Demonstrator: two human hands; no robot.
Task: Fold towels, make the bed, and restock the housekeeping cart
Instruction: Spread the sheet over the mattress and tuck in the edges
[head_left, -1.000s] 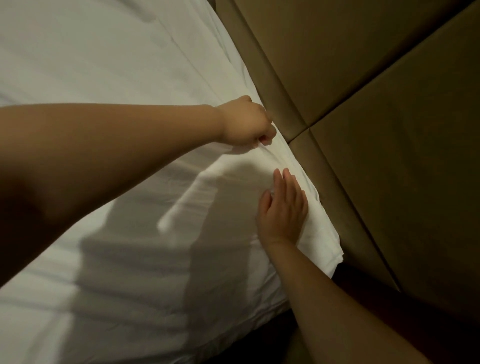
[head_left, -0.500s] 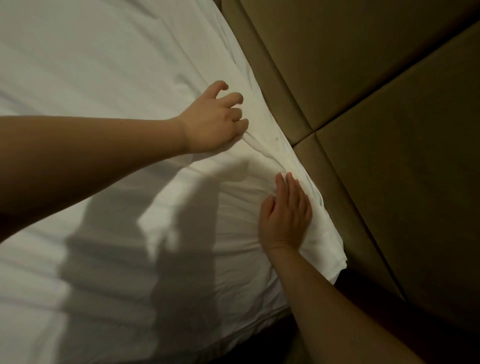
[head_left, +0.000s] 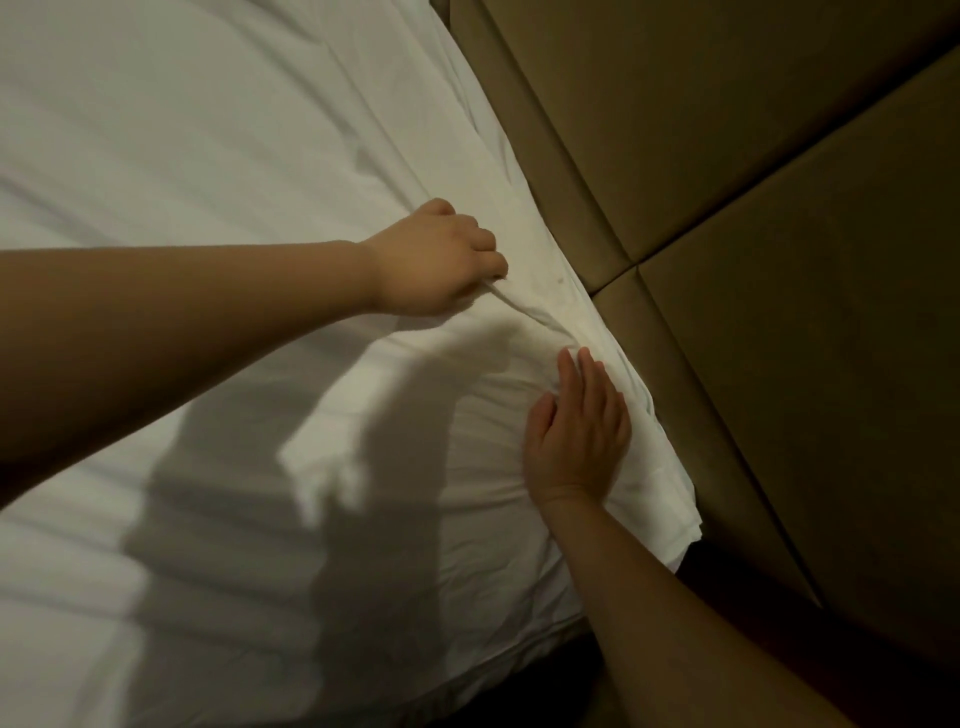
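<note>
From the head camera, a white sheet (head_left: 208, 130) covers the bed and fills the left and middle of the frame. It has soft wrinkles, and they get tighter toward the middle right.

The left hand (head_left: 436, 260) reaches in from the left edge on a long bare arm. It sits just above the middle of the frame. Its fingers are curled in, and they pinch a small fold (head_left: 511, 299) of the sheet. The fingertips are tucked under, so the pinch is hard to see, but the cloth bunches up right at the knuckles.

The right hand (head_left: 576, 436) comes up from the bottom right. It lies flat on the sheet with its fingers straight and close together and its thumb a little out. It presses down near the bed's right edge, below and to the right of the left hand. The two hands do not touch.

A brown padded headboard (head_left: 727, 130) fills the upper right and right side. The sheet's edge lies right along it. A corner (head_left: 670, 525) of the sheet hangs over at the lower right.

Dark shadows (head_left: 363, 493) of the arms lie on the sheet at the lower middle.
</note>
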